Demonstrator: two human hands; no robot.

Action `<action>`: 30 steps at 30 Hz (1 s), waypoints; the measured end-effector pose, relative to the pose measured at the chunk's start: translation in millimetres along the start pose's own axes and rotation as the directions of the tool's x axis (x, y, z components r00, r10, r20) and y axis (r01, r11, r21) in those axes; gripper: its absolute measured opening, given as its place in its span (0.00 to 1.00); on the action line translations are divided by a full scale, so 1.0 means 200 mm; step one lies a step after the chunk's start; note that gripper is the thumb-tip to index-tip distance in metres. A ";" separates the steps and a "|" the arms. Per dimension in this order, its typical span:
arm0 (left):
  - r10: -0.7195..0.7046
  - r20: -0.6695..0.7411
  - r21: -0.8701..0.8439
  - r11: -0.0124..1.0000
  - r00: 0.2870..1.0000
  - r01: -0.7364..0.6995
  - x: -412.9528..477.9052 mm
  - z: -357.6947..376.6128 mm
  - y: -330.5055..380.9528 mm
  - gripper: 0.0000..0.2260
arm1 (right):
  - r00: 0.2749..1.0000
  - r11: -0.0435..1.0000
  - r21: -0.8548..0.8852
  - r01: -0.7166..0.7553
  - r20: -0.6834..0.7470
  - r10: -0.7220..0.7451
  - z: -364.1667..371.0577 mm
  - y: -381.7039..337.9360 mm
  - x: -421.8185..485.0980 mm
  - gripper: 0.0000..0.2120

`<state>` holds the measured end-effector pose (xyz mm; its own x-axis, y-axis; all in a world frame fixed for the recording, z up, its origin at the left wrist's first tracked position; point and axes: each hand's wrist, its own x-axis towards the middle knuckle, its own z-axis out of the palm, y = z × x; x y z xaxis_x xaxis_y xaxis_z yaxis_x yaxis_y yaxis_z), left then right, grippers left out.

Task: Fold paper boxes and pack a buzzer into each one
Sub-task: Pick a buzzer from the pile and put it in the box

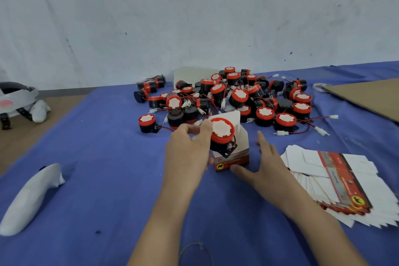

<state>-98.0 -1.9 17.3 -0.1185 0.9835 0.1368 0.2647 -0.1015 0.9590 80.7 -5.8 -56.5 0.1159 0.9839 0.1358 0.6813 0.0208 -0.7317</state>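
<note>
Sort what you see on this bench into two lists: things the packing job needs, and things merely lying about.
Needed for the job:
held buzzer
open paper box
pile of loose buzzers
stack of flat box blanks

Just lying about:
white wrapped object
headset
cardboard sheet
wire loop

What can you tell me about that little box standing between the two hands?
The paper box is small, of thin card, white inside with a red printed band and a yellow round emblem low on its front. It stands upright on the blue cloth, top flaps open. A buzzer sits tilted in its mouth, held by the left hand; the right hand's thumb touches its base.
</note>
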 end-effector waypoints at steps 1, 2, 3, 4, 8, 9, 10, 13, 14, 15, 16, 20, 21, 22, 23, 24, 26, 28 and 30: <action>0.001 -0.006 0.015 1.000 1.000 -0.001 0.00 0.00 0.00 0.10 | 1.000 0.997 0.071 -0.014 0.019 0.013 -0.01 -0.02 0.00 0.54; 0.002 -0.015 0.031 1.000 1.000 -0.001 0.00 0.00 0.00 0.10 | 0.999 0.992 0.126 -0.020 0.036 0.016 -0.01 -0.03 0.01 0.54; -0.001 -0.024 0.044 0.999 1.000 0.002 0.00 -0.01 0.00 0.10 | 0.999 0.987 0.161 -0.020 0.051 0.012 -0.02 -0.04 0.01 0.53; -0.006 -0.029 0.049 0.999 1.000 0.008 0.00 -0.01 0.00 0.10 | 0.998 0.985 0.172 -0.021 0.066 0.009 -0.02 -0.04 0.02 0.51; -0.011 -0.046 0.107 0.994 0.999 0.015 0.00 0.00 -0.01 0.11 | 0.984 0.998 0.056 -0.036 0.178 0.025 -0.04 -0.04 0.00 0.43; 0.000 -0.058 0.138 0.990 0.998 0.008 0.00 0.00 -0.01 0.11 | 0.980 0.999 0.030 -0.036 0.198 0.029 -0.04 -0.04 -0.01 0.45; 0.012 -0.074 0.166 0.986 0.997 0.001 0.01 -0.01 -0.02 0.12 | 0.980 0.999 0.022 -0.036 0.197 0.031 -0.04 -0.05 -0.01 0.50; 0.034 -0.124 0.209 0.978 0.992 -0.008 0.02 -0.03 -0.03 0.14 | 0.987 0.995 0.097 -0.036 0.162 0.020 -0.01 -0.06 0.01 0.64; 0.038 -0.131 0.215 0.977 0.991 -0.009 0.02 -0.03 -0.03 0.14 | 0.987 0.990 0.141 -0.026 0.159 0.004 0.01 -0.07 0.01 0.66; 0.039 -0.132 0.224 0.975 0.990 -0.009 0.02 -0.03 -0.03 0.14 | 0.987 0.985 0.170 -0.014 0.160 -0.014 0.02 -0.08 0.02 0.65; 0.038 -0.129 0.237 0.971 0.991 -0.006 0.02 -0.03 -0.04 0.14 | 0.987 0.983 0.181 0.003 0.157 -0.032 0.03 -0.09 0.03 0.61; 0.058 -0.117 0.288 0.957 0.991 -0.022 0.01 0.02 -0.06 0.13 | 0.987 0.984 0.127 0.124 0.084 -0.135 0.09 -0.08 0.02 0.36; 0.065 -0.116 0.304 0.952 0.991 -0.027 0.00 0.03 -0.06 0.12 | 0.987 0.984 0.115 0.134 0.071 -0.142 0.10 -0.09 0.00 0.32; 0.069 -0.108 0.320 0.947 0.992 -0.031 0.00 0.03 -0.07 0.12 | 0.989 0.985 0.106 0.133 0.055 -0.139 0.11 -0.10 -0.02 0.30; 0.072 -0.093 0.333 0.942 0.993 -0.037 0.00 0.04 -0.07 0.11 | 0.991 0.987 0.098 0.128 0.032 -0.132 0.13 -0.11 -0.03 0.28; 0.079 -0.069 0.343 0.938 0.994 -0.050 0.01 0.04 -0.07 0.11 | 0.992 0.988 0.094 0.125 0.007 -0.126 0.14 -0.12 -0.04 0.27; 0.107 -0.007 0.391 0.916 0.994 -0.096 0.02 0.04 -0.07 0.10 | 0.991 0.986 0.104 0.134 -0.029 -0.131 0.15 -0.12 -0.06 0.25; 0.130 0.062 0.461 0.875 0.990 -0.144 0.03 0.03 -0.07 0.11 | 0.989 0.984 0.109 0.144 -0.034 -0.141 0.14 -0.11 -0.08 0.26; 0.124 0.154 0.503 0.844 0.980 -0.186 0.04 0.02 -0.08 0.12 | 0.987 0.984 0.086 0.157 -0.021 -0.156 0.13 -0.10 -0.08 0.26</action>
<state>-99.7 7.9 2.6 0.0640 0.9745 0.2151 0.7268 -0.1932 0.6592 47.3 -17.7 -61.3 0.0229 0.9647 0.2623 0.6265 0.1906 -0.7558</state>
